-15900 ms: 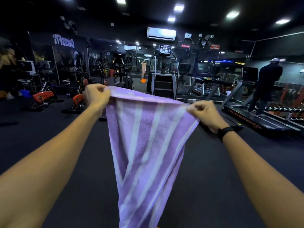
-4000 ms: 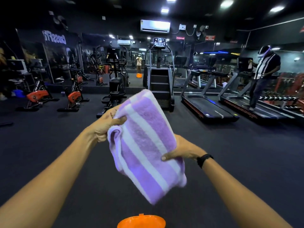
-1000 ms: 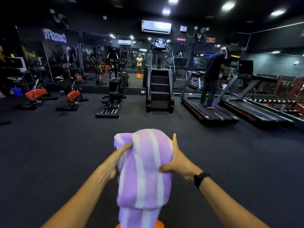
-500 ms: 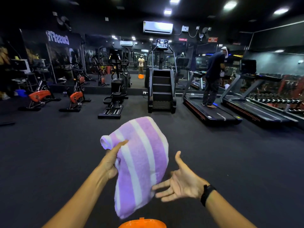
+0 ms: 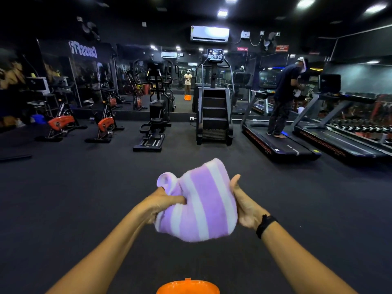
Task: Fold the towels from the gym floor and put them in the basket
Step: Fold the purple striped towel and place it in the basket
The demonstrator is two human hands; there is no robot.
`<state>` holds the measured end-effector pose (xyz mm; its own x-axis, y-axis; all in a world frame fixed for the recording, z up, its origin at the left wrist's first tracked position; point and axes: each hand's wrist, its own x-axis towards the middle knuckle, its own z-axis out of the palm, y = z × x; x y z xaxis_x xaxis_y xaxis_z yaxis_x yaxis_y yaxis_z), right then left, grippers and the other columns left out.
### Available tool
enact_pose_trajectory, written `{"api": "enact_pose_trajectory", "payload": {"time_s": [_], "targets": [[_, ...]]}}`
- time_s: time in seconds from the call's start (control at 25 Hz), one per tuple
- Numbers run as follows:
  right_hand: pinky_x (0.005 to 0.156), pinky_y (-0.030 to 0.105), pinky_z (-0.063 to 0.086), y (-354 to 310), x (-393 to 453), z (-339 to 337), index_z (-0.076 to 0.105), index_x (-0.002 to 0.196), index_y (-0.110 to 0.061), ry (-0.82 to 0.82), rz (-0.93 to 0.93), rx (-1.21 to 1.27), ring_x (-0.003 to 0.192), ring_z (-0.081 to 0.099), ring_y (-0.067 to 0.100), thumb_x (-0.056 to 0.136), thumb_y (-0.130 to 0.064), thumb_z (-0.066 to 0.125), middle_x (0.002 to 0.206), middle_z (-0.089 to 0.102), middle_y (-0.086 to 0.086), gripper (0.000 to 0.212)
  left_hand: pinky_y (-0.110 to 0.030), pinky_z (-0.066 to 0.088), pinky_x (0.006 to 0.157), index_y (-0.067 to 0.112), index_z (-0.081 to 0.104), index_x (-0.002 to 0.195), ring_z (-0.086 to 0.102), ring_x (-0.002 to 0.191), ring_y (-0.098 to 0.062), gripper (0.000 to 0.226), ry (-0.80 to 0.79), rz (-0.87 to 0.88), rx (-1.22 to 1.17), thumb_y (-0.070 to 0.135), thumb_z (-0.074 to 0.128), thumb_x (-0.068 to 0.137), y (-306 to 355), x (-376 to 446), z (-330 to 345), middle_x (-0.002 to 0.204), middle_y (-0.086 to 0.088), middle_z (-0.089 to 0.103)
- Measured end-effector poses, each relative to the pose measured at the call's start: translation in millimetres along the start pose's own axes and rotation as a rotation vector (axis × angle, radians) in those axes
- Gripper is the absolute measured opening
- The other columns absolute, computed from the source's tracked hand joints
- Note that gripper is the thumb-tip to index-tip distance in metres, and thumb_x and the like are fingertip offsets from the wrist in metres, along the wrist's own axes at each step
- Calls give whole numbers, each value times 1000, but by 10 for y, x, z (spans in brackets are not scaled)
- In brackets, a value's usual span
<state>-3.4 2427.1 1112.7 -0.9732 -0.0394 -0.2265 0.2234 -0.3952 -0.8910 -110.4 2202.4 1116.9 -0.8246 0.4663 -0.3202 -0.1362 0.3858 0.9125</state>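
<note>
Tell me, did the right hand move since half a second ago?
Yes. The right hand came up against the towel, above the orange basket.

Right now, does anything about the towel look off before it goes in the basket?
Yes. The purple striped towel is bunched, not flat: a loose corner curls up above the left hand. The right hand steadies its other side over the orange basket.
</note>
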Motion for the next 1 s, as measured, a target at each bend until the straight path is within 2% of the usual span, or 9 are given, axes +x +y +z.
{"api": "enact_pose_trajectory", "payload": {"time_s": [0.12,0.2,0.28,0.36,0.4,0.56,0.76,0.92,1.0], "targets": [[99,43,48,26,79,-35,52,135,-18,2,2,-87,119,60,25,45,-62,86,129,62,9,105,-40,57,84,24,61,106,70,94,-17,57,35,116,36,31,77,52,43,-60,103,100,-4,72],[92,42,51,28,118,-37,54,130,-13,52,-38,-81,110,65,26,49,-43,93,115,70,10,94,-36,56,81,29,61,106,68,97,-13,44,59,242,-72,26,76,65,45,-118,158,101,0,72],[76,36,51,-9,90,-4,64,105,-11,154,-45,-57,91,67,22,59,-36,83,89,74,8,56,-31,55,75,27,60,114,67,99,-14,47,117,258,-267,37,76,71,-4,-117,179,108,1,71],[67,32,50,-49,47,17,62,91,-14,198,-71,-71,80,63,19,84,-33,64,85,70,5,20,-32,55,69,21,62,115,68,98,-20,47,196,188,-420,48,69,76,-38,-85,168,108,-2,72],[66,31,50,-50,36,1,61,90,-16,207,-87,-99,79,63,18,93,-31,55,88,67,4,16,-32,55,68,19,64,114,68,97,-22,41,216,157,-492,45,65,82,-35,-75,168,106,-5,72],[68,31,50,-97,1,-74,60,92,-18,237,-101,-93,81,63,17,96,-44,47,91,66,2,30,-30,52,66,11,66,99,68,83,-22,31,244,191,-460,39,54,95,-29,-19,119,92,-6,73],[76,32,50,-216,88,-260,62,95,-28,279,-100,-135,90,63,12,85,-66,49,93,68,-4,42,-31,33,63,17,53,75,39,62,-17,20,362,194,-215,29,52,91,-66,182,-31,60,2,50],[95,37,50,-190,281,-503,59,122,-34,294,-45,-340,109,64,15,54,-83,67,125,65,0,85,-30,24,58,18,52,67,38,72,-16,24,404,206,60,27,51,89,-247,361,-3,71,-5,46],[94,38,52,-38,372,-639,56,129,-27,329,11,-398,108,64,17,54,-78,69,126,63,2,91,-30,30,63,19,55,68,42,73,-14,34,417,169,134,51,51,81,-475,474,36,72,-2,49]]}}
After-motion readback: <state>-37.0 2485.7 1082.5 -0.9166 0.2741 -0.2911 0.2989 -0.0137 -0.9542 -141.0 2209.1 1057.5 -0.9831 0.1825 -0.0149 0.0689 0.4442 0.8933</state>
